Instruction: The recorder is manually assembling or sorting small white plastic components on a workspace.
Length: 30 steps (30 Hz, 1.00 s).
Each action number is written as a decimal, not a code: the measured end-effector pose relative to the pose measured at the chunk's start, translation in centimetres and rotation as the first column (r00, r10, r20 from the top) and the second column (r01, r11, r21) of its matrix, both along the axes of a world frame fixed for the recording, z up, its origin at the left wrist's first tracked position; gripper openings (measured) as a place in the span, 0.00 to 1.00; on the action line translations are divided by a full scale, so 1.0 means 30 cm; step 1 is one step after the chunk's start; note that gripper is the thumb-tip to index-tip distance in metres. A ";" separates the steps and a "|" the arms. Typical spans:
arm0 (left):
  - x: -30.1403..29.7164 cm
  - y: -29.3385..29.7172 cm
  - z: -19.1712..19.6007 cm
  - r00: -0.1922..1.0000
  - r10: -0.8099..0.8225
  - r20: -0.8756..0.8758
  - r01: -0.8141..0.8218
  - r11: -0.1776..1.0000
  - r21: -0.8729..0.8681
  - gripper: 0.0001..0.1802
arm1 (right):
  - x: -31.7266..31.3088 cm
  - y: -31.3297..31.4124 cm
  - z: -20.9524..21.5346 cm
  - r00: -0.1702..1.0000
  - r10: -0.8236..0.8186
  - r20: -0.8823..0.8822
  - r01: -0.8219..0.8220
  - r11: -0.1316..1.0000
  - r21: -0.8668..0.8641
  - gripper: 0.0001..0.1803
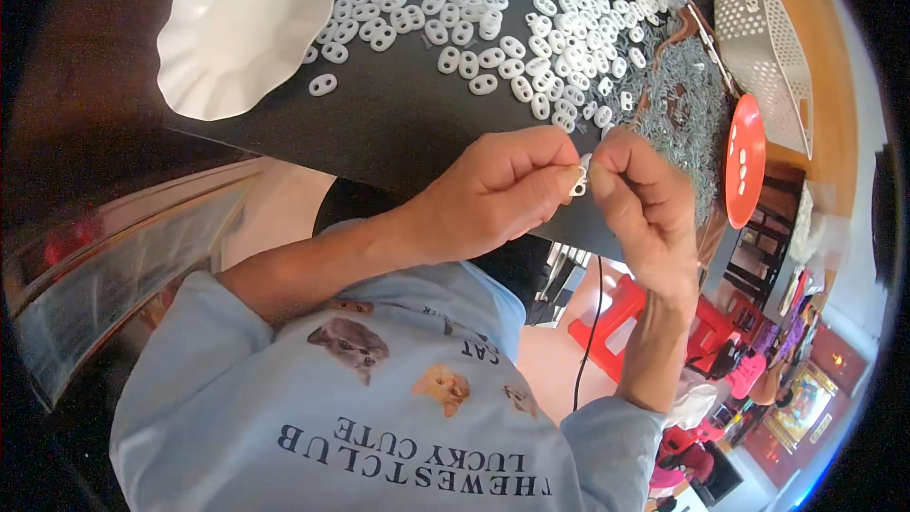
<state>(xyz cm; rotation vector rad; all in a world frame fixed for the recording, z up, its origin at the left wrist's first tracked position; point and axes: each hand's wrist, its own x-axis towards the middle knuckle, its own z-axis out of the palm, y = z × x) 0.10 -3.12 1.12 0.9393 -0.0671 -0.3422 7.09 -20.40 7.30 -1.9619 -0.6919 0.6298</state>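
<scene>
- One small white oval plastic piece with a round hole [577,192]: located between the two hands, raised in front of the body near the table's edge.
- Left bare hand [502,192]: thumb and forefinger closed in a pinch on the piece, which projects from the fingertips.
- Right bare hand [656,213]: thumb and forefinger drawn together just beside the piece (whether anything lies between them cannot be told).
- Matte black flat-topped table [408,109]: carries the loose parts beyond the hands.
- Wide scatter of white oval plastic two-hole pieces [531,43]: spread over the far middle of the table, overlapping in places; a single white oval piece [322,84] lies apart, near the bowl.
- White fluted wavy-rimmed bowl [237,24]: at the left of the table.
- Tangled heap of small slender grey pieces [687,166]: right of the scatter, beyond the right hand (material not discernible).
- Red shallow round plate [751,123]: right of the heap, bearing several small white pieces.
- White perforated plastic basket [773,85]: beyond the plate.
- Light-blue cat-printed shirt [379,417]: worn by the person.
- Red plastic stool [618,322]: on the floor below the right hand.
</scene>
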 end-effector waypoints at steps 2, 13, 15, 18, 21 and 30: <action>-0.012 0.006 -0.001 1.000 0.015 -0.015 -0.015 1.000 0.020 0.09 | -0.010 0.016 -0.013 0.995 0.013 0.103 -0.021 0.997 0.070 0.05; -0.033 0.068 0.015 0.997 0.069 -0.018 -0.068 0.996 0.060 0.08 | -0.032 0.088 -0.018 0.993 0.020 0.116 -0.023 0.999 0.029 0.05; -0.035 0.077 0.009 0.998 0.062 -0.009 -0.062 0.997 0.056 0.08 | -0.021 0.101 -0.021 0.988 0.068 0.136 -0.073 0.997 0.028 0.05; -0.034 0.086 0.005 0.996 0.070 -0.048 -0.070 0.997 0.016 0.08 | -0.019 0.118 -0.030 0.982 0.065 0.177 -0.071 0.997 0.025 0.06; -0.025 0.092 -0.002 0.997 0.075 -0.019 -0.075 0.997 -0.014 0.08 | -0.021 0.120 -0.021 0.987 0.060 0.148 -0.060 0.998 -0.007 0.06; -0.024 0.102 -0.001 0.998 0.048 -0.032 -0.049 0.997 -0.055 0.10 | -0.002 0.130 -0.002 0.987 0.111 0.112 -0.116 0.993 0.034 0.07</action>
